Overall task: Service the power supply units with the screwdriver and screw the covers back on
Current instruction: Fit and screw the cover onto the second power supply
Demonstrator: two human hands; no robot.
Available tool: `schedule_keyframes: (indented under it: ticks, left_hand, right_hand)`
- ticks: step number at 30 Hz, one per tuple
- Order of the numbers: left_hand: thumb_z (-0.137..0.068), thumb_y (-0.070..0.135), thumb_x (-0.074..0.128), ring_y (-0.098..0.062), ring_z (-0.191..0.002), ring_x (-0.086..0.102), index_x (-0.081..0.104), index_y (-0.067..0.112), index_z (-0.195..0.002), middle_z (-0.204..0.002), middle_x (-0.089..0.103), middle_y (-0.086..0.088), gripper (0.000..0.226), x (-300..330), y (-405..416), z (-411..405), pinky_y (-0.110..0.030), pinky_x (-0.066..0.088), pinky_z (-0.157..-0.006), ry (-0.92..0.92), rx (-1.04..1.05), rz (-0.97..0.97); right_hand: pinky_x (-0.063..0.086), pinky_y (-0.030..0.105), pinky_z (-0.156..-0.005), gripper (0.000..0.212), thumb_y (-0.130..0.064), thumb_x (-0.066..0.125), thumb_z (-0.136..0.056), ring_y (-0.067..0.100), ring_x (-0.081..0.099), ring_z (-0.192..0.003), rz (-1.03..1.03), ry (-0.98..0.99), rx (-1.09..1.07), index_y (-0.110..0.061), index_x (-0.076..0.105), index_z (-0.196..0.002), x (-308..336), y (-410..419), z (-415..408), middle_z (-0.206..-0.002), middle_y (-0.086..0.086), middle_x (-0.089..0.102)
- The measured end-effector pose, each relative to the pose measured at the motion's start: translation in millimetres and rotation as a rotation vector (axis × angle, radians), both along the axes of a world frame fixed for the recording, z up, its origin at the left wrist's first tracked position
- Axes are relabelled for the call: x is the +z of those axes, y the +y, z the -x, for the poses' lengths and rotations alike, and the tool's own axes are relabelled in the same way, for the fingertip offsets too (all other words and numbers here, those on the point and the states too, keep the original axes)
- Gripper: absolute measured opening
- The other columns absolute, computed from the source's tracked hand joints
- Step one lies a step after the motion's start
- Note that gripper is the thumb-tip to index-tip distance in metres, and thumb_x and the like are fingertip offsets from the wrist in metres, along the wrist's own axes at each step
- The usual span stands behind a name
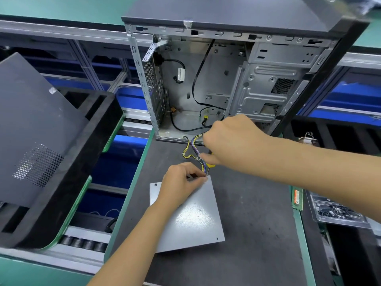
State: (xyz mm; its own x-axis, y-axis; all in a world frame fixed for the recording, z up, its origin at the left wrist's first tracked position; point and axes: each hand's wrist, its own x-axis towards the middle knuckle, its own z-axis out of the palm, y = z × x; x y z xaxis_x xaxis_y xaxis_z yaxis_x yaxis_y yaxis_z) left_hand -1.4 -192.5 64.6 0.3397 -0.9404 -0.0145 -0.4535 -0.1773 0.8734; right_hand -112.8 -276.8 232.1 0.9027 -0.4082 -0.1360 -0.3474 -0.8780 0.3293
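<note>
I see one flat grey metal power supply unit (191, 219) lying cover-up on the dark work mat (257, 234), nearer its left edge than its right, so the screw corners face me. My left hand (181, 182) rests on the unit's far edge, fingers curled and pinching at its far right corner, where the wire bundle comes out; I judge it steadies the cover or a screw, too small to tell which. My right hand (231, 141) is closed round the yellow-handled screwdriver (210, 165), held upright with its tip down at that same corner, ready to drive.

One bundle of yellow, purple and black wires (194, 149) runs from the unit towards one open grey steel computer case (226, 79), standing at the mat's far edge. One screw head shows at the cover's far left corner. One dark side panel (33, 129) leans in a black foam tray (86, 153), left of the mat.
</note>
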Motion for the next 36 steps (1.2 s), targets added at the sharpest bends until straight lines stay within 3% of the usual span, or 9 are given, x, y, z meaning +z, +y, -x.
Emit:
schedule_keyframes:
  ticks: [3, 6, 9, 14, 18, 21, 23, 29, 36]
  left_hand:
    - [-0.077, 0.017, 0.082, -0.011, -0.08, 0.066, 0.074, 0.029, -0.073, -0.08, 0.071, 0.012, 0.015, -2.1, 0.6, -0.8, -0.036, 0.053, -0.077, -0.003, -0.003, 0.007]
    - [-0.077, 0.016, 0.08, -0.012, -0.081, 0.067, 0.074, 0.027, -0.074, -0.081, 0.071, 0.013, 0.013, -3.4, -0.8, -2.4, -0.035, 0.054, -0.077, -0.016, -0.011, -0.008]
    - [-0.078, 0.013, 0.079, -0.01, -0.08, 0.066, 0.078, 0.02, -0.079, -0.08, 0.07, 0.015, 0.008, -2.5, -1.4, -4.1, -0.034, 0.054, -0.078, -0.016, -0.041, -0.007]
    - [-0.079, 0.009, 0.078, -0.01, -0.082, 0.066, 0.08, 0.02, -0.082, -0.084, 0.071, 0.01, 0.012, 3.8, -2.6, -7.6, -0.034, 0.053, -0.081, 0.021, -0.09, -0.043]
    - [-0.081, 0.008, 0.076, -0.015, -0.084, 0.067, 0.08, 0.021, -0.085, -0.087, 0.072, 0.007, 0.015, 7.8, -4.7, -9.9, -0.037, 0.054, -0.084, 0.039, -0.109, -0.095]
    - [-0.081, 0.004, 0.07, -0.015, -0.082, 0.067, 0.08, 0.021, -0.084, -0.086, 0.072, 0.009, 0.02, 9.7, -4.5, -9.0, -0.035, 0.054, -0.083, 0.026, -0.092, -0.11]
    - [-0.081, 0.003, 0.069, -0.014, -0.082, 0.067, 0.08, 0.021, -0.083, -0.087, 0.072, 0.009, 0.021, 10.7, -4.5, -8.9, -0.032, 0.054, -0.083, 0.021, -0.096, -0.113]
    - [-0.08, -0.001, 0.068, -0.002, -0.073, 0.063, 0.074, 0.028, -0.082, -0.085, 0.072, 0.009, 0.03, 15.2, -2.8, -12.3, -0.012, 0.047, -0.073, 0.075, -0.138, -0.09]
    - [-0.073, 0.015, 0.084, -0.009, -0.083, 0.064, 0.067, 0.034, -0.08, -0.09, 0.071, 0.005, 0.027, 10.9, -3.1, -2.8, -0.024, 0.051, -0.08, 0.031, -0.135, -0.005]
  right_hand:
    - [0.029, 0.03, -0.051, 0.032, -0.046, 0.056, -0.091, 0.028, 0.052, -0.068, -0.081, 0.069, 0.064, -0.014, 0.049, -0.091, 0.4, -5.7, 1.7, -0.081, 0.002, 0.049]
    - [0.025, 0.028, -0.048, 0.024, -0.029, 0.055, -0.093, 0.028, 0.049, -0.071, -0.078, 0.083, 0.156, -0.021, 0.046, -0.113, 1.6, -9.2, 6.2, -0.094, 0.0, 0.049]
    - [0.015, 0.026, -0.044, 0.02, -0.038, 0.052, -0.094, 0.029, 0.046, -0.068, -0.04, 0.09, 0.164, -0.019, 0.049, -0.099, 0.7, -6.9, 4.7, -0.067, -0.002, 0.032]
    - [0.015, 0.025, -0.045, 0.051, -0.046, 0.047, -0.095, 0.02, 0.029, -0.048, 0.032, 0.121, 0.099, -0.014, 0.025, -0.061, 3.1, -7.6, -4.0, -0.059, 0.0, 0.027]
    - [0.018, 0.025, -0.045, 0.046, -0.044, 0.046, -0.096, 0.019, 0.031, -0.051, 0.052, 0.138, 0.056, -0.014, 0.032, -0.065, 1.7, -6.5, -8.0, -0.064, 0.001, 0.034]
    - [0.025, 0.027, -0.046, 0.019, -0.032, 0.053, -0.093, 0.026, 0.043, -0.066, -0.069, 0.151, 0.094, -0.016, 0.047, -0.102, 0.1, -6.2, -6.6, -0.089, 0.005, 0.052]
    - [0.032, 0.029, -0.051, 0.02, -0.023, 0.053, -0.093, 0.028, 0.049, -0.071, -0.125, 0.151, 0.101, -0.018, 0.046, -0.11, -0.7, -6.4, -6.6, -0.092, 0.005, 0.051]
    - [0.028, 0.027, -0.048, 0.019, -0.034, 0.056, -0.092, 0.026, 0.043, -0.067, -0.191, 0.042, 0.081, -0.016, 0.05, -0.092, -1.7, -10.3, -5.3, -0.072, 0.0, 0.038]
    - [0.033, 0.03, -0.058, 0.044, -0.049, 0.057, -0.089, 0.029, 0.042, -0.065, -0.235, -0.066, -0.085, -0.016, 0.039, -0.066, -3.0, -19.3, 4.8, -0.061, 0.0, 0.032]
